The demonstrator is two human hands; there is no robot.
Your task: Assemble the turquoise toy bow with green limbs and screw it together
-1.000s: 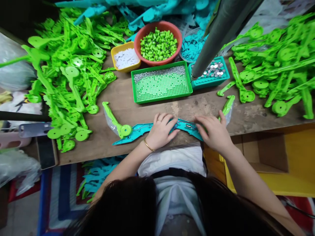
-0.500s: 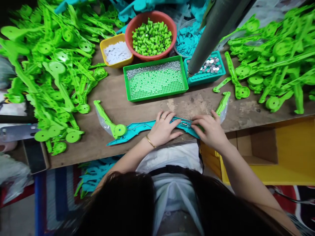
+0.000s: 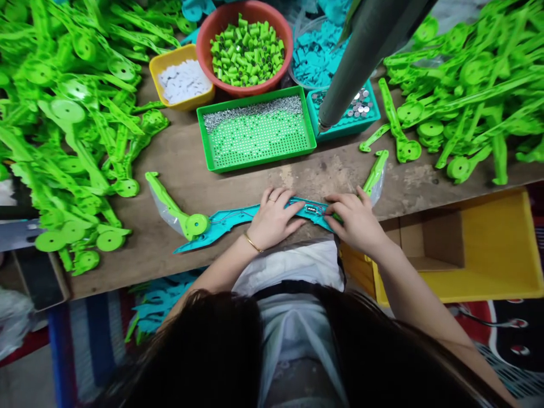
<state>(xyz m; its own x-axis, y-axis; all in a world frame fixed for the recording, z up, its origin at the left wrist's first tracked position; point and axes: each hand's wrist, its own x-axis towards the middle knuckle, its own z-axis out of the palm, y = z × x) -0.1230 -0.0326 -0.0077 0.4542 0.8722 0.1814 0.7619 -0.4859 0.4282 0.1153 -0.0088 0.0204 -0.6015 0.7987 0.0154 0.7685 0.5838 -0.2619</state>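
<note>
A long, curved blue plastic shell (image 3: 232, 221) lies on the bench with its inner side up, thin wires running along it. My left hand (image 3: 276, 218) grips its middle, fingers over the far edge and thumb on the near side. Beside that thumb, a small metal-and-black component (image 3: 311, 209) sits in the shell. My right hand (image 3: 355, 222) is closed at the shell's right part, its fingertips pinching a thin wire; the tips are partly hidden. Green arms in clear film are joined at the shell's two ends, the left arm (image 3: 170, 209) and the right arm (image 3: 376, 178).
Heaps of green plastic parts lie at left (image 3: 72, 113) and right (image 3: 471, 96). Behind the shell stand a green tray (image 3: 259, 161) of screws, a teal basket (image 3: 357, 127) of metal discs, a red bowl (image 3: 244, 88) and a yellow tub (image 3: 187, 105). A grey pole (image 3: 361, 62) slants down.
The camera view has shifted, so the bench items appear further left and mostly higher. Both hands stay on the blue shell, with my right fingertips moving slightly near the wire.
</note>
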